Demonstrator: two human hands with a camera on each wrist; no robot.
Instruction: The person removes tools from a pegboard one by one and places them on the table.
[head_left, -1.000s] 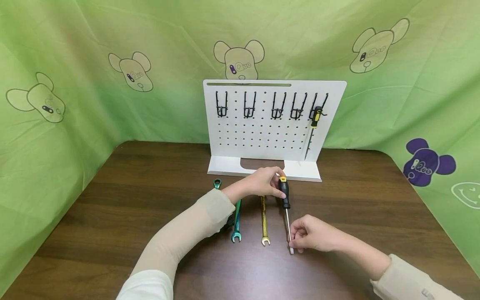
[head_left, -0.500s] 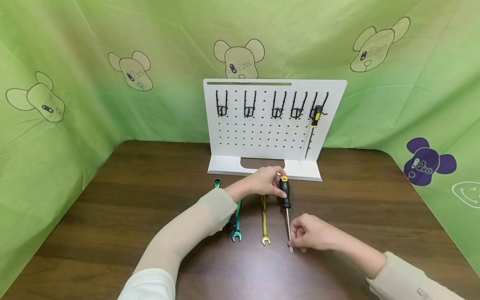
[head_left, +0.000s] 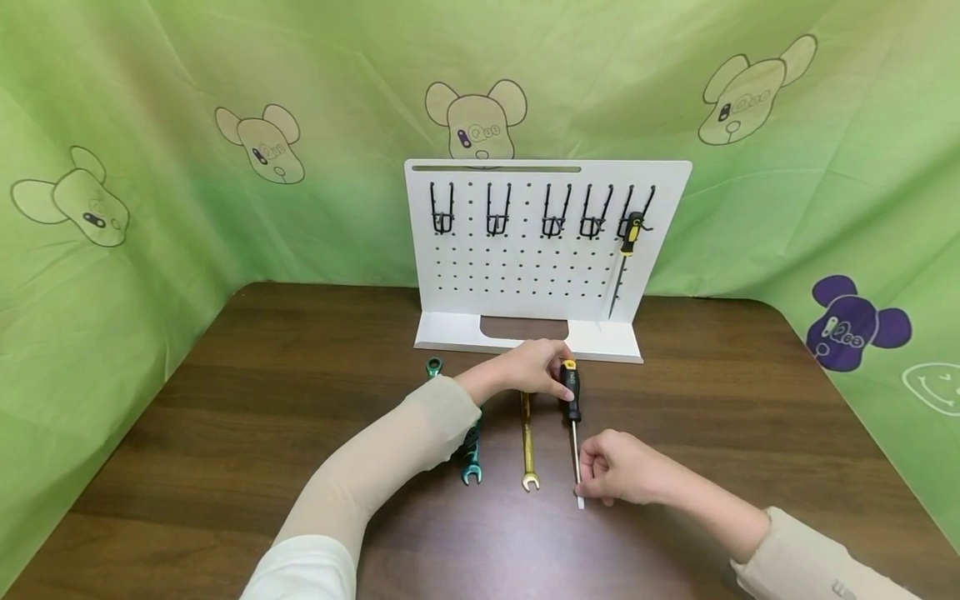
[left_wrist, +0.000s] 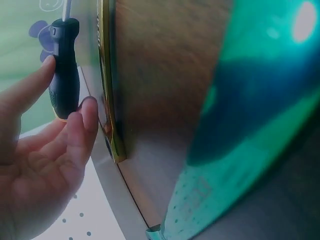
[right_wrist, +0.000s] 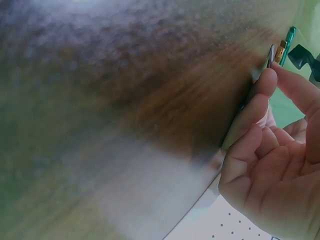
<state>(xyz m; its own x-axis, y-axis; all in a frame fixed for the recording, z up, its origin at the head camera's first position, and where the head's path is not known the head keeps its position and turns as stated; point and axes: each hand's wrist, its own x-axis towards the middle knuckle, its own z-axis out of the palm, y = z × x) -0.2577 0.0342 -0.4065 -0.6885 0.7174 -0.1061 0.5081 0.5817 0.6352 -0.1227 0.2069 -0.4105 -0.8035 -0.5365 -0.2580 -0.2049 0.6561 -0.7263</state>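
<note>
A flat-tipped screwdriver (head_left: 571,393) with a black handle and yellow end cap lies between both hands in the head view. My left hand (head_left: 534,367) holds its handle between thumb and fingers, as the left wrist view shows on the black handle (left_wrist: 65,75). Near the tip, my right hand (head_left: 621,468) pinches the metal shaft; in the right wrist view the tip (right_wrist: 271,54) pokes out past thumb and forefinger. Left of the screwdriver lies a gold wrench (head_left: 528,450). A green wrench's open end (head_left: 472,473) shows beyond it, partly hidden by the left sleeve.
At the back of the wooden table (head_left: 247,400) stands a white pegboard (head_left: 517,267) with several black hooks. From its rightmost hook hangs a yellow-and-black screwdriver (head_left: 631,235). A green ring end (head_left: 434,365) shows behind the left forearm. Green cloth (head_left: 337,208) surrounds the table.
My left hand and the screwdriver's handle have shifted slightly right and towards me. The right hand has barely moved, and both hands keep their hold.
</note>
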